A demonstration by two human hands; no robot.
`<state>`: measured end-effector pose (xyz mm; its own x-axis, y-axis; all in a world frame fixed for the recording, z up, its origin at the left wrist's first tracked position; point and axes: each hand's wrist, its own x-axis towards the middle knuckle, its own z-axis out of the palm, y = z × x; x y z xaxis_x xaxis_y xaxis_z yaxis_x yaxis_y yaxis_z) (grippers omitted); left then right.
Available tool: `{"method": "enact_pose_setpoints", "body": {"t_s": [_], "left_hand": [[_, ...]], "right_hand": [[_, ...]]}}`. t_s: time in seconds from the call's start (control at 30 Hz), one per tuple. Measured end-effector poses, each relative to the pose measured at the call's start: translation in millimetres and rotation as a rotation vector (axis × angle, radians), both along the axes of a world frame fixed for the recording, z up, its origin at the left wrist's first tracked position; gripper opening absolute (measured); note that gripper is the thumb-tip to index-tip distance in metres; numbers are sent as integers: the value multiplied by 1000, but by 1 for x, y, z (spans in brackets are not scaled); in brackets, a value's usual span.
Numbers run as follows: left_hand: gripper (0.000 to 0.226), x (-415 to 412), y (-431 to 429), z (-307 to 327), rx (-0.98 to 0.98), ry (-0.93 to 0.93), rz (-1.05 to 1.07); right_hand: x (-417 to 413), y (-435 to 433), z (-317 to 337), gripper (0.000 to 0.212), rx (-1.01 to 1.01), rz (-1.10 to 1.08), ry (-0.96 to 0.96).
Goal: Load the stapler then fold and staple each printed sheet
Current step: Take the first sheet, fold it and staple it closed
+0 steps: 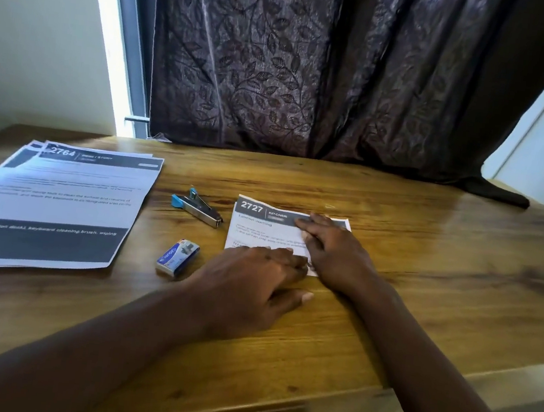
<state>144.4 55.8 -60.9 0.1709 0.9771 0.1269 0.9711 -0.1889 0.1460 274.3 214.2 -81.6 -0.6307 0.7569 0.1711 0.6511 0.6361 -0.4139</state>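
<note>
Wooden table — left hand and right hand flat, pressing folded sheet.

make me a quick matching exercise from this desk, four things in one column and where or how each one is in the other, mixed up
Things:
1 stapler
2 staple box
3 stack of sheets
4 folded sheet

Places or states:
A pressed flat under the left hand and right hand
B headed 2764, unfolded, at the left of the table
C blue and silver, lying untouched
D small blue and white carton beside the left hand

Pairs: 1-C, 2-D, 3-B, 4-A
</note>
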Motion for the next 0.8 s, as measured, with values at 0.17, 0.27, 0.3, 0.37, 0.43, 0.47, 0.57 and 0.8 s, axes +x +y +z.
{"method": "enact_pose_setpoints", "body": {"t_s": [0.17, 0.27, 0.3, 0.37, 0.43, 0.47, 0.57, 0.8], "left_hand": [[72, -25, -24, 2, -28, 57, 92], [81, -39, -42, 3, -41, 121, 134], [79, -42, -48, 3, -32, 140, 145], [76, -45, -55, 3, 15, 175, 174], [76, -47, -63, 3, 71, 213, 220], [76, -48, -65, 3, 84, 226, 235], [73, -53, -71, -1, 146, 229, 256], [52, -73, -57, 8, 332, -78, 342]], "right_hand": [[0, 3, -2, 42, 12, 2, -28], [1, 3, -1, 43, 11, 4, -35], [1, 2, -1, 43, 12, 5, -37], [3, 2, -1, 43, 12, -1, -42], [2, 0, 1, 43, 18, -2, -41], [2, -1, 1, 43, 21, -4, -40], [2, -4, 2, 42, 39, -9, -27], [-14, -14, 20, 40, 213, -29, -4]]}}
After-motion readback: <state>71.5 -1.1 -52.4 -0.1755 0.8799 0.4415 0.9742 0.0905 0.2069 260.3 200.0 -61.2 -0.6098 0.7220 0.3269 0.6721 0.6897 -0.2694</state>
